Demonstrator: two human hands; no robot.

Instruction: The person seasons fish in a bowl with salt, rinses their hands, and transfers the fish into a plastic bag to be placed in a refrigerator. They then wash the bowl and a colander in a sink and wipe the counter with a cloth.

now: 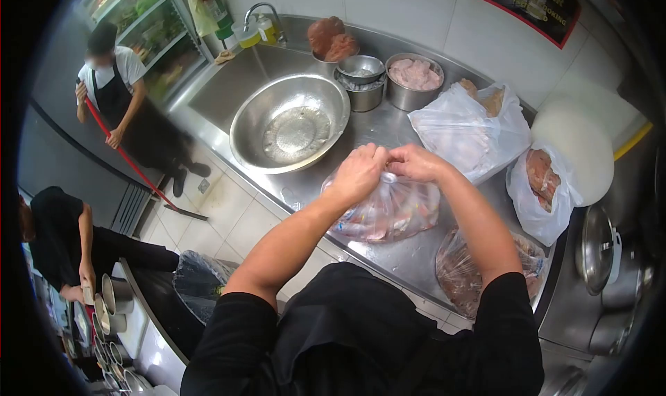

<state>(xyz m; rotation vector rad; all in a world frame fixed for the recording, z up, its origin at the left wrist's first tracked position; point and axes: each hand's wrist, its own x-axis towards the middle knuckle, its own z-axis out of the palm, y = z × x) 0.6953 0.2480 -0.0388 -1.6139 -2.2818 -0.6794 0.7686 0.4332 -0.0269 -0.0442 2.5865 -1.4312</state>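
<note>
The steel tabletop (pixel 388 129) runs from the far-left sink to the near right. On it, far left of centre, sits a wide empty steel bowl (pixel 290 122). Two white bags of meat (pixel 466 129) lie to the right, and another clear bag (pixel 461 271) lies near right.

At the centre lies a clear plastic bag of meat (pixel 392 212), resting on the tabletop near its front edge. The left hand (pixel 361 172) and right hand (pixel 415 163) meet at its gathered neck, each grip pinched closed on the plastic.

Working that neck well likely means keeping the pinch tight and close together, with the bag's weight left on the tabletop so nothing spills.

A dark red-edged sign (pixel 531 4) on the far wall carries writing too blurred to read.
</note>
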